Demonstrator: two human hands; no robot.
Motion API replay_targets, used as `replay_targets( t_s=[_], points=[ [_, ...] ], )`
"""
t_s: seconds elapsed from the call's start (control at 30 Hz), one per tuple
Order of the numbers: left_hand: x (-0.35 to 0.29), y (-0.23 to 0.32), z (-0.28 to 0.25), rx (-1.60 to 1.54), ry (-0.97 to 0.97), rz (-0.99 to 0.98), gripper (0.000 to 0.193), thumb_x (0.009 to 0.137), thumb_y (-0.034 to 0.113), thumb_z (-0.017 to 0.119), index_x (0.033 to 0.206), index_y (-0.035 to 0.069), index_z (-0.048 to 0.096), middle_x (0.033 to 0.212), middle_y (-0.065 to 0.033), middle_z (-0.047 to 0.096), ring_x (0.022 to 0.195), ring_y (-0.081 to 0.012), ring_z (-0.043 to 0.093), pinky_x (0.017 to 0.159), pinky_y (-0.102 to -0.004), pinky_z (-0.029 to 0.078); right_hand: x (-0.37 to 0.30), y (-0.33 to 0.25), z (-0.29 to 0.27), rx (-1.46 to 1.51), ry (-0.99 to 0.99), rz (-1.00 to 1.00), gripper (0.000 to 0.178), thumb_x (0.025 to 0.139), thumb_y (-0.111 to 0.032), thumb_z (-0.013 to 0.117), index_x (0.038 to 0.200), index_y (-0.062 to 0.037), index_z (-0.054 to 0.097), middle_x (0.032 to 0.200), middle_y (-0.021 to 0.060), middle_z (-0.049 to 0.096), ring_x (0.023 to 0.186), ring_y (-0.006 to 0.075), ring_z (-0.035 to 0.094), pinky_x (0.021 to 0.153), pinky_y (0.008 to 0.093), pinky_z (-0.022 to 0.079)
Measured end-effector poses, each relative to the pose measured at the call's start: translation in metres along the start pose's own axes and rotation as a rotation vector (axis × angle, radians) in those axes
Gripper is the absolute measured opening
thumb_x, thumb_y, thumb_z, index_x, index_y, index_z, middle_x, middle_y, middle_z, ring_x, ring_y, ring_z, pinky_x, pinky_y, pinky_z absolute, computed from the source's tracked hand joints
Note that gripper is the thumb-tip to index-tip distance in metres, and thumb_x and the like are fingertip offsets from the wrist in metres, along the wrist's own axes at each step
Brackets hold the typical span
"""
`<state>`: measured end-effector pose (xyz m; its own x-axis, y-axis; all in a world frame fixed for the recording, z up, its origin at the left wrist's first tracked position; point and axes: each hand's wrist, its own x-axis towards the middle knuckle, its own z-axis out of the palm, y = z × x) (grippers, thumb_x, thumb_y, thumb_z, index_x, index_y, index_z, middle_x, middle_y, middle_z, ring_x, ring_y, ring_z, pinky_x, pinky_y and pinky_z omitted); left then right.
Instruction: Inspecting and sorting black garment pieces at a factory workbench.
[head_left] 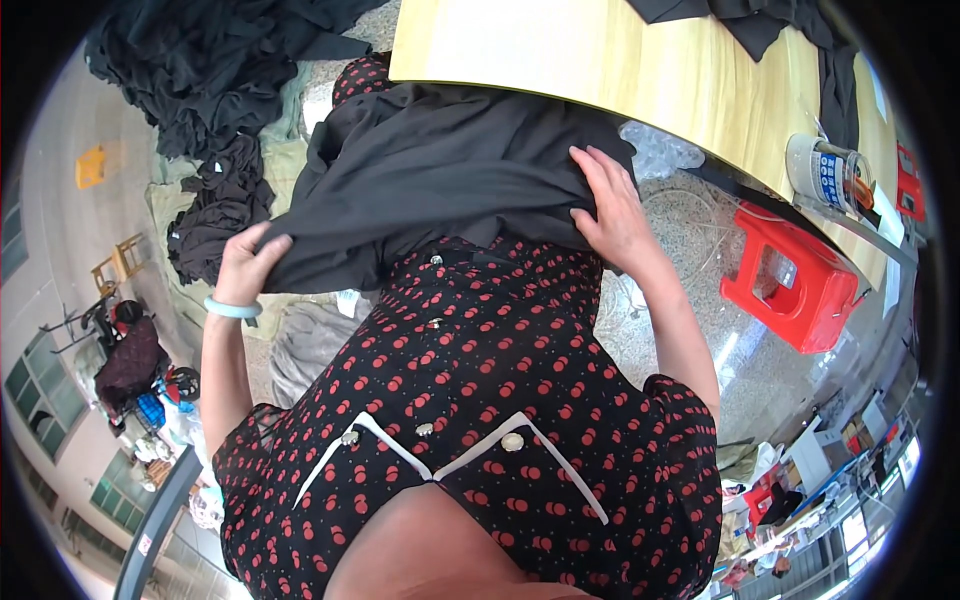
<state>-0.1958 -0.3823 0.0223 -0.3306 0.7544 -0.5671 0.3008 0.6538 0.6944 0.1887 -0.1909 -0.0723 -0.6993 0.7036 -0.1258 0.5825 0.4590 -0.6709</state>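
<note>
A piece of black cloth [430,170], perhaps a garment, lies spread over my lap, its far side against the table's edge. At its left end, my left hand [250,262] pinches the cloth between thumb and fingers; a pale bangle circles that wrist. My right hand [613,210] lies on the right end of the cloth, fingers stretched out and thumb apart, palm down. The cloth's folds run between both hands. A small white label [347,303] shows just below its lower left edge.
A light wood table [500,45] curves across the front, with a container of tools [828,178] at its right and black fabric [760,22] on top. Heaped black cloth [210,70] lies on the floor at far left. A red plastic stool [795,280] stands to the right.
</note>
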Motion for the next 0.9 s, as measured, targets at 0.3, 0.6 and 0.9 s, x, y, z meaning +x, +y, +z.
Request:
replay_targets(
  t_s=[0.3, 0.6, 0.9],
  points=[
    [0.005, 0.029, -0.026, 0.033, 0.069, 0.097, 0.023, 0.084, 0.012, 0.056, 0.099, -0.004, 0.059, 0.089, -0.001, 0.06, 0.08, -0.0062, 0.051, 0.074, -0.021, 0.041, 0.001, 0.023, -0.015, 0.327, 0.04, 0.156, 0.017, 0.081, -0.009, 0.057, 0.095, -0.0009, 0.057, 0.098, 0.0057, 0.058, 0.091, 0.0158, 0.055, 0.079, 0.0278, 0.042],
    [-0.061, 0.063, -0.095, -0.632, -0.04, 0.476, 0.049, 0.085, 0.025, 0.047, 0.123, -0.005, 0.04, 0.121, -0.0189, 0.047, 0.11, -0.0268, 0.048, 0.096, -0.0404, 0.035, -0.034, -0.028, -0.15, 1.114, 0.35, -0.207, 0.032, 0.078, -0.023, 0.057, 0.094, 0.0041, 0.052, 0.088, 0.0099, 0.054, 0.079, 0.0162, 0.054, 0.073, 0.0258, 0.043],
    [0.042, 0.027, -0.036, -0.444, 0.026, -0.091, 0.03, 0.086, 0.025, 0.056, 0.102, 0.0, 0.058, 0.095, -0.0021, 0.06, 0.081, -0.0087, 0.055, 0.076, -0.0211, 0.042, 0.022, -0.016, -0.096, 0.64, 0.274, 0.362, 0.014, 0.085, -0.01, 0.057, 0.097, -0.0027, 0.059, 0.081, -0.0005, 0.058, 0.075, 0.0049, 0.053, 0.068, 0.0185, 0.043]
  ],
)
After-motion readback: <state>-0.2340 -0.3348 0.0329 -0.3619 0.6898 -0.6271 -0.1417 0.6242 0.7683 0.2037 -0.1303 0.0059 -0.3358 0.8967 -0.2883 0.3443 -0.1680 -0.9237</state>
